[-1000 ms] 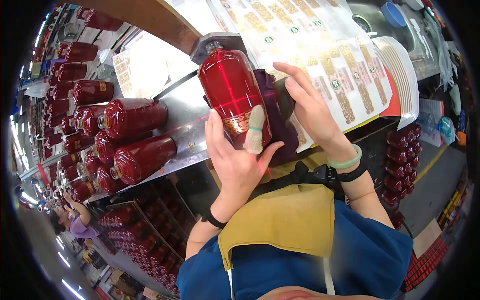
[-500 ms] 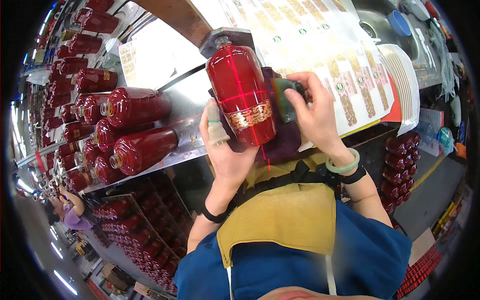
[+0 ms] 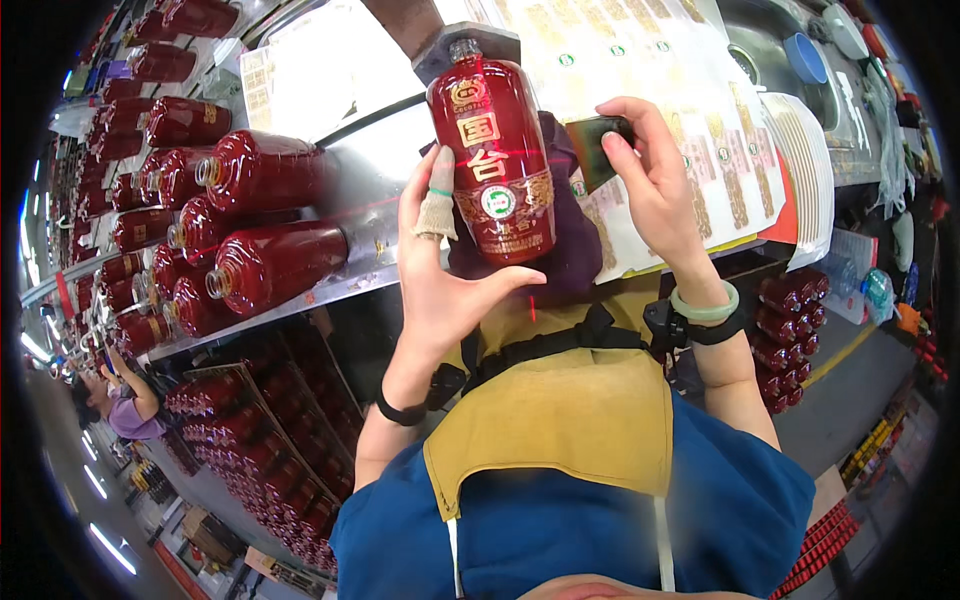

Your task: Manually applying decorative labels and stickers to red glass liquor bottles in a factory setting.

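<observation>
A red glossy bottle (image 3: 490,130) with gold lettering, a round green-and-white emblem and a gold patterned band lies on a dark purple cloth (image 3: 570,235). Its clear neck points away from me, at a grey angular stop. My left hand (image 3: 432,255) is along the bottle's left side, a fabric cover on one finger; its thumb stretches out below the bottle's base, apart from it. My right hand (image 3: 650,185) pinches a flat dark green scraper (image 3: 598,150) between thumb and fingers, just right of the bottle and not touching it.
Sheets of gold decals (image 3: 700,150) cover the table at right, beside stacked white trays (image 3: 805,170) and a sink with a blue bowl (image 3: 804,58). Several red bottles (image 3: 280,262) lie at left; more are racked below. A person in purple (image 3: 135,415) is at far left.
The bottle has turned so its lettering and emblem face up. My right hand and scraper have drawn off to the right. My left thumb has swung out from beneath the bottle.
</observation>
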### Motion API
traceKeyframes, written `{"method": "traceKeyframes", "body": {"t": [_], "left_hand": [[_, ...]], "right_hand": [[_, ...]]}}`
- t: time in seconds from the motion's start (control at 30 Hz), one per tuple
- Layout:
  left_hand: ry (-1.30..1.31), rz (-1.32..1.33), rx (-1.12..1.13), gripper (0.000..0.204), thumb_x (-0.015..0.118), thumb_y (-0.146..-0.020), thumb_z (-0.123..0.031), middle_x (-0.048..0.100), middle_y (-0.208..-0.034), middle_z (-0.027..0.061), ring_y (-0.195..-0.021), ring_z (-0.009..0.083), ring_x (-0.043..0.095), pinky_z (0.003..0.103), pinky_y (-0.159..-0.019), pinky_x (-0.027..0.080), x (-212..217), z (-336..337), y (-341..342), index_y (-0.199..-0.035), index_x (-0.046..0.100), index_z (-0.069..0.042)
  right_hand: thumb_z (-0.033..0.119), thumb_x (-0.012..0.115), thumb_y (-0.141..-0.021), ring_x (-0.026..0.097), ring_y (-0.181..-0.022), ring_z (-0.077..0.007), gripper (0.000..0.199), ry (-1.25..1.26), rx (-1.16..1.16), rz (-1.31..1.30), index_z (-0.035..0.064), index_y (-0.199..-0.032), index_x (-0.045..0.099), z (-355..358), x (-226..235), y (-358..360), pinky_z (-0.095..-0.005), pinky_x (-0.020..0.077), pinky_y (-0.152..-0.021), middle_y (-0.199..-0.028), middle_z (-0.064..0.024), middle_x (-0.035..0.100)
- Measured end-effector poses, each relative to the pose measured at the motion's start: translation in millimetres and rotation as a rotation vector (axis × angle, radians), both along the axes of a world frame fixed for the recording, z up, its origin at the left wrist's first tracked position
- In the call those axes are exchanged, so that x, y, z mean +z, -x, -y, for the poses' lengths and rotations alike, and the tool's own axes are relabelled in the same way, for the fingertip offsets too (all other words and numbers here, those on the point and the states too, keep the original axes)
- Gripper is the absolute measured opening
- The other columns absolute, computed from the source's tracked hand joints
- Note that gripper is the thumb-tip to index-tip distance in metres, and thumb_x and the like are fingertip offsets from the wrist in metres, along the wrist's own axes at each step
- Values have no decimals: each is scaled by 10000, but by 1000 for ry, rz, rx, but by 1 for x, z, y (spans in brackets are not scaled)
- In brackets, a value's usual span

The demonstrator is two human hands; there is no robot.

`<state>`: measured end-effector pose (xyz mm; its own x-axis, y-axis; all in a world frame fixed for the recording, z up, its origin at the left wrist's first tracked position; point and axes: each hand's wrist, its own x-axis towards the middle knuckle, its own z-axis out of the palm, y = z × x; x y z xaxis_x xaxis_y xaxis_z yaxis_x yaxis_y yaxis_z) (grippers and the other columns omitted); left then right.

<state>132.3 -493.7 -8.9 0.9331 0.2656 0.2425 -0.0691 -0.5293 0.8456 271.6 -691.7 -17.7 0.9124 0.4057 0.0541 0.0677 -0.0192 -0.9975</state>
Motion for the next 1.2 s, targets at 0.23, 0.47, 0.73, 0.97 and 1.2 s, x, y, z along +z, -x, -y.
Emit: {"method": "traceKeyframes", "body": {"t": [0.23,0.47,0.73,0.97,1.2], "left_hand": [[851,-96,11,602,646,-1005,-87,541,-1464,147,-1332,201,514,369,-1141,393,-19,-2,-6,-1534,390,46],[857,-89,24,554,701,-987,-105,605,-1379,132,-1269,186,561,359,-1096,438,-21,-1,-6,-1468,467,38],[817,-96,-8,559,645,-1020,-84,564,-1429,142,-1296,203,555,375,-1111,451,-23,-2,-6,-1510,408,40],[822,-77,17,627,682,-997,-101,570,-1416,150,-1277,205,569,374,-1102,458,-13,4,-11,-1528,379,38],[635,-168,67,909,828,-865,-97,546,-1424,158,-1257,209,581,372,-1065,492,3,17,-17,-1576,272,9]], "right_hand": [[340,830,-877,524,-894,-82,627,180,245,-98,32,-1350,556,-17,6,15,-246,460,-828,-975,-2,575],[350,908,-789,457,-824,-91,799,262,305,-146,26,-1414,529,-20,4,13,-252,450,-788,-892,26,479],[339,939,-748,448,-869,-103,894,194,324,-208,19,-1452,489,-18,2,12,-254,444,-804,-928,14,453],[337,873,-831,527,-991,-133,809,234,382,-203,15,-1463,484,-13,7,7,-291,460,-925,-1064,-44,571],[189,594,-1042,541,-1110,-112,483,114,301,-142,9,-1476,482,-3,13,0,-277,432,-1012,-1208,-58,605]]}}
